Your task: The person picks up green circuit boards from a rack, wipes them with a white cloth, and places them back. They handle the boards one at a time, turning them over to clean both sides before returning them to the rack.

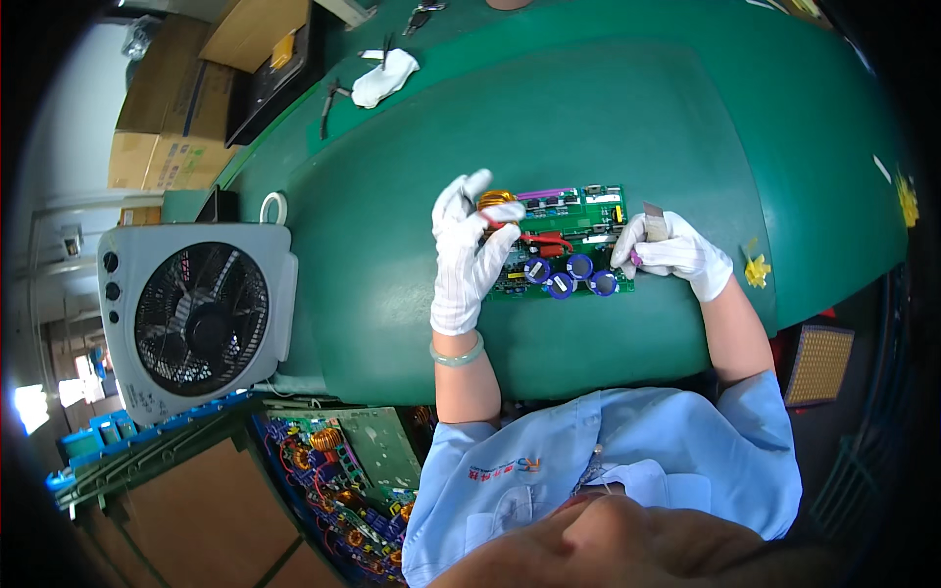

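Note:
A green circuit board lies on the table before me, with several blue cylindrical capacitors along its near side. My left hand, in a white striped glove, is over the board's left end. Its thumb and forefinger close around a red wire; the other fingers are raised, and a copper-coloured coil is partly hidden behind them. At the board's right edge, my gloved right hand is closed on a flat grey-brown piece that sticks up between the fingers. Something small and purple shows at its fingertips.
A grey box fan stands at the left. Pliers and a white glove lie at the far left of the green table. Below the table's near edge, a bin holds several wired boards. Cardboard boxes stand far left.

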`<state>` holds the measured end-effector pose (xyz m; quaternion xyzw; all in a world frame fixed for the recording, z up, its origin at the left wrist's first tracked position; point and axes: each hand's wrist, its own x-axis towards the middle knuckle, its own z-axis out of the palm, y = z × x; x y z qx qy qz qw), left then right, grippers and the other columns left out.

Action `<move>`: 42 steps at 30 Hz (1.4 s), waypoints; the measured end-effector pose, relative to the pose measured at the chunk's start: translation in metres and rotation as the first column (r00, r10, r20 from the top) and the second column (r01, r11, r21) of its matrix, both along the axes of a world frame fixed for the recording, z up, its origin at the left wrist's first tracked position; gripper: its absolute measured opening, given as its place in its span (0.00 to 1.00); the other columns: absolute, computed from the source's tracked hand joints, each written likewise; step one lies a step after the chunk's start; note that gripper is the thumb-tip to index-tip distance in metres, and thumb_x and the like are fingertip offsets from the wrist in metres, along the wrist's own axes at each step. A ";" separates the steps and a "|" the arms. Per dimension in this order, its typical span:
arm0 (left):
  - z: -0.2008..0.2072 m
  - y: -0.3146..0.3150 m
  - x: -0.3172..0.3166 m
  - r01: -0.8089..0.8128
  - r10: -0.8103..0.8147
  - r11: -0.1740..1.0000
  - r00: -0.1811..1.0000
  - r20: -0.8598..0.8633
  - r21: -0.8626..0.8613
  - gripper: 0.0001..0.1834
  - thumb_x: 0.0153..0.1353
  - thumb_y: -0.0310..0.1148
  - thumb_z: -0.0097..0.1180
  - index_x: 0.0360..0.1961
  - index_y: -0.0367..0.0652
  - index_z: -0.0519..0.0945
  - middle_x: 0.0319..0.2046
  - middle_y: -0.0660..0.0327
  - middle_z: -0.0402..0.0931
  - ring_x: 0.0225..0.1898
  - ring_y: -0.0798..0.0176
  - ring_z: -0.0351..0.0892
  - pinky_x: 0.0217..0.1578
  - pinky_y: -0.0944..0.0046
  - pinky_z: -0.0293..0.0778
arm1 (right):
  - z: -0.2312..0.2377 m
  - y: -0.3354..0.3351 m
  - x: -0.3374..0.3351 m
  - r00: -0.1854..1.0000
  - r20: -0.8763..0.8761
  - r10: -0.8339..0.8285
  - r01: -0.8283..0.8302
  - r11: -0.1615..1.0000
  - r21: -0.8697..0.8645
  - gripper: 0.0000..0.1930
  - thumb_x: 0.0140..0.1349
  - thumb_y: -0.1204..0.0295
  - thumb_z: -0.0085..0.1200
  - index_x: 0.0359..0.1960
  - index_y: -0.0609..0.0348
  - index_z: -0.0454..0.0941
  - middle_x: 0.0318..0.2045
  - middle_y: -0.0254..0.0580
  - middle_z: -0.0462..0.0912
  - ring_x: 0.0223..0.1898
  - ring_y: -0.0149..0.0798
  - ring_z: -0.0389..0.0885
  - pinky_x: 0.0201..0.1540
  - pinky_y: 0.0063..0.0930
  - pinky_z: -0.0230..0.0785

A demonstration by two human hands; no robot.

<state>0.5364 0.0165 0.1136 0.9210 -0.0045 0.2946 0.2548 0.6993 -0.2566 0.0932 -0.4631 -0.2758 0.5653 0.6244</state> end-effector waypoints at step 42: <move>-0.005 -0.005 0.001 0.046 -0.268 0.896 0.849 -0.455 -0.442 0.38 0.40 0.54 0.74 0.49 0.42 0.79 0.43 0.50 0.81 0.44 0.41 0.80 0.48 0.49 0.76 | 0.002 0.090 0.017 0.439 0.890 0.125 0.010 0.989 -0.144 0.27 0.49 0.52 0.72 0.20 0.61 0.70 0.19 0.50 0.72 0.22 0.53 0.70 0.25 0.41 0.61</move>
